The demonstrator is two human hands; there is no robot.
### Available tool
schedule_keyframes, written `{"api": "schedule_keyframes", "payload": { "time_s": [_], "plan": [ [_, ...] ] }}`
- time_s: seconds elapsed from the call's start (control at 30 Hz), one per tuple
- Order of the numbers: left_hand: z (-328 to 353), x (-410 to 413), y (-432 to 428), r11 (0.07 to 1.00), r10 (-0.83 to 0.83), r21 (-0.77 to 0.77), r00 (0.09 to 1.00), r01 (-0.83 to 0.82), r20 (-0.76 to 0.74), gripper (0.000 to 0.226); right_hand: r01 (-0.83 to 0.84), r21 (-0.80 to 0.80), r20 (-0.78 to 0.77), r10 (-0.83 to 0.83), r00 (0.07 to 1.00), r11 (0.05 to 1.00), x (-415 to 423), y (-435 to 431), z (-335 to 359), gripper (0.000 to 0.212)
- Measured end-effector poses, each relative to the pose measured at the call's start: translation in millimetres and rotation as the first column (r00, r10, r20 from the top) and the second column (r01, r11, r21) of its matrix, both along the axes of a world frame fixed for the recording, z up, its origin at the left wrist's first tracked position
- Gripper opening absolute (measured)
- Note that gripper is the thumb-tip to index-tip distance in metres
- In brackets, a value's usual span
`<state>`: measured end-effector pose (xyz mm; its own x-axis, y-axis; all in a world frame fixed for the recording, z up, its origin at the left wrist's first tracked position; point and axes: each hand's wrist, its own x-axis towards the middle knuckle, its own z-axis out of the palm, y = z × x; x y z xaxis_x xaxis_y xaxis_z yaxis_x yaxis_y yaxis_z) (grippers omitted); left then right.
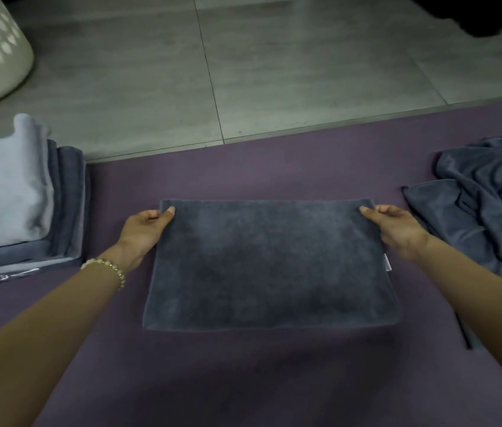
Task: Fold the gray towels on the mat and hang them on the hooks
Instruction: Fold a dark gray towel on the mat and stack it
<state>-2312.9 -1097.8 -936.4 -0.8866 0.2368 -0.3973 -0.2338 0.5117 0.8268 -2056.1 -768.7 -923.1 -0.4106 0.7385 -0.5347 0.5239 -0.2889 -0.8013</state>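
A: How far along?
B: On the mat, one gray towel lies folded flat, left hand and right hand each with grip pinched on a far corner. A folded stack sits left; a crumpled pile right awaits folding. No hooks in view.
A: Any writing?
B: The towel's side tag and pale marks under the stack: unreadable.

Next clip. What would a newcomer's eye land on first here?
The folded dark gray towel lies flat at the centre of the purple mat, with the left hand and right hand each pinching one of its far corners. Next come the neat stack of folded towels at the mat's left edge and the crumpled towel pile at the right.
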Motion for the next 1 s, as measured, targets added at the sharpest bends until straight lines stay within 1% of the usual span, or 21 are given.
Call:
{"api": "schedule_keyframes", "payload": {
  "time_s": [0.07, 0.13, 0.2, 0.27, 0.3, 0.33, 0.4, 0.43, 0.5, 0.53, 0.57, 0.63, 0.67, 0.77, 0.83, 0.87, 0.93, 1.0],
  "plan": [
    [4.9, 5.0, -11.4, 0.991, -0.109, -0.078, 0.994, 0.109, 0.002, 0.021, -0.092, -0.057, 0.009, 0.093, 0.996, 0.994, 11.0, -3.8, 7.4, 0.012],
    [7.2, 14.3, -29.0, 0.970, -0.195, -0.143, 0.980, 0.199, 0.038, 0.027, -0.188, -0.101, 0.065, 0.195, 0.979, 0.977, 25.4, -10.9, 13.9, 0.011],
    [3.5, 28.4, -46.2, 0.943, -0.254, -0.204, 0.964, 0.264, 0.074, 0.034, -0.250, -0.130, 0.143, 0.268, 0.953, 0.959, 41.0, -17.9, 17.8, 0.022],
    [1.3, 48.0, -60.7, 0.891, -0.326, -0.311, 0.943, 0.331, 0.070, 0.040, -0.279, -0.153, 0.199, 0.306, 0.931, 0.948, 56.5, -27.9, 19.5, 0.028],
    [-0.1, 58.2, -66.0, 0.884, -0.341, -0.323, 0.939, 0.338, 0.047, 0.037, -0.294, -0.161, 0.219, 0.325, 0.920, 0.942, 63.7, -34.0, 19.5, 0.028],
    [-1.0, 67.8, -69.9, 0.899, -0.334, -0.296, 0.943, 0.323, 0.014, 0.033, -0.309, -0.158, 0.238, 0.340, 0.910, 0.938, 70.9, -40.1, 18.7, 0.026],
    [-2.4, 82.2, -73.3, 0.952, -0.251, -0.196, 0.966, 0.234, -0.063, 0.028, -0.351, -0.087, 0.296, 0.361, 0.884, 0.932, 82.2, -51.9, 16.8, 0.017],
    [-3.0, 87.4, -73.5, 0.970, -0.205, -0.157, 0.973, 0.187, -0.109, 0.028, -0.373, -0.022, 0.327, 0.360, 0.874, 0.927, 86.0, -56.8, 15.2, 0.018],
    [-3.3, 95.4, -73.0, 0.985, -0.153, -0.113, 0.967, 0.132, -0.203, 0.026, -0.375, 0.139, 0.344, 0.310, 0.886, 0.916, 90.2, -64.3, 8.5, 0.030],
    [-3.0, 98.6, -72.5, 0.990, -0.129, -0.094, 0.961, 0.109, -0.243, 0.025, -0.339, 0.218, 0.300, 0.267, 0.916, 0.915, 91.4, -68.4, 5.2, 0.031],
    [-2.7, 100.9, -71.5, 0.994, -0.104, -0.072, 0.954, 0.087, -0.280, 0.024, -0.276, 0.285, 0.214, 0.220, 0.952, 0.918, 91.7, -72.4, 2.6, 0.028],
    [-2.5, 103.0, -69.9, 0.998, -0.067, -0.018, 0.942, 0.065, -0.330, 0.026, -0.153, 0.360, 0.022, 0.156, 0.988, 0.920, 91.9, -79.5, -0.1, 0.023],
    [-2.3, 103.1, -69.1, 0.998, -0.061, 0.000, 0.938, 0.065, -0.341, 0.027, -0.114, 0.380, -0.034, 0.137, 0.990, 0.918, 91.8, -81.4, -0.5, 0.023],
    [-3.3, 100.9, -70.5, 0.996, -0.085, 0.003, 0.933, 0.092, -0.351, 0.026, -0.071, 0.441, -0.092, 0.124, 0.988, 0.895, 91.1, -81.4, -2.2, 0.025],
    [-4.5, 98.9, -75.2, 0.994, -0.109, -0.019, 0.931, 0.110, -0.349, 0.027, -0.089, 0.476, -0.081, 0.144, 0.986, 0.875, 93.1, -80.4, -5.5, 0.027],
    [-5.2, 97.8, -77.9, 0.992, -0.127, -0.037, 0.930, 0.121, -0.344, 0.028, -0.125, 0.498, -0.044, 0.169, 0.985, 0.858, 95.4, -79.2, -8.0, 0.027],
    [-8.5, 96.1, -83.2, 0.987, -0.161, -0.077, 0.933, 0.143, -0.322, 0.028, -0.236, 0.545, 0.079, 0.231, 0.970, 0.805, 101.8, -76.6, -14.5, 0.024],
    [-11.6, 96.2, -85.8, 0.982, -0.182, -0.109, 0.938, 0.156, -0.296, 0.029, -0.284, 0.551, 0.170, 0.228, 0.959, 0.784, 107.1, -74.0, -20.6, 0.025]
  ]
}}
